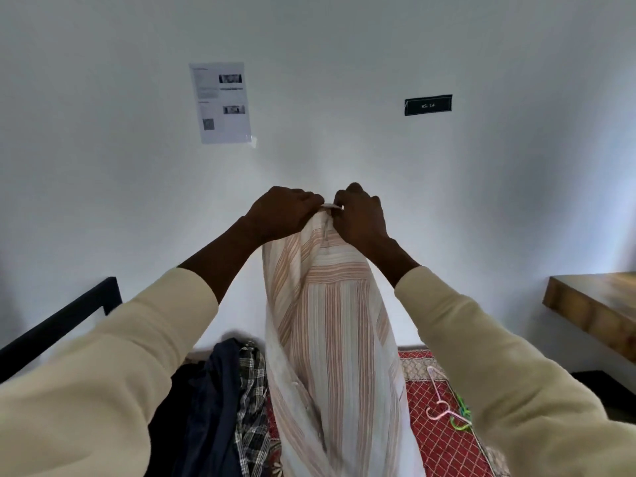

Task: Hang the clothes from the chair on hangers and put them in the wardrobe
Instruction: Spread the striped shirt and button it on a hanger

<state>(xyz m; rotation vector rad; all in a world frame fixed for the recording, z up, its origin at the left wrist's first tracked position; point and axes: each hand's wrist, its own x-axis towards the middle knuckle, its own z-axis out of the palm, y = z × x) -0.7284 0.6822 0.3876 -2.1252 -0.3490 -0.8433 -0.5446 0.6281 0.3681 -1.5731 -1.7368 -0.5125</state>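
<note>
A white shirt with orange stripes hangs down in front of me against the white wall. My left hand and my right hand both pinch its top edge at the collar, held up close together. A short pale strip shows between the two hands; whether it is collar or hanger I cannot tell. Below left lies a pile of clothes: a dark blue garment and a black-and-white checked shirt. A pink hanger and a green hanger lie on the red patterned cloth at lower right.
A black metal frame runs along the left. A wooden tabletop juts in from the right. On the wall hang a printed sheet and a small dark label.
</note>
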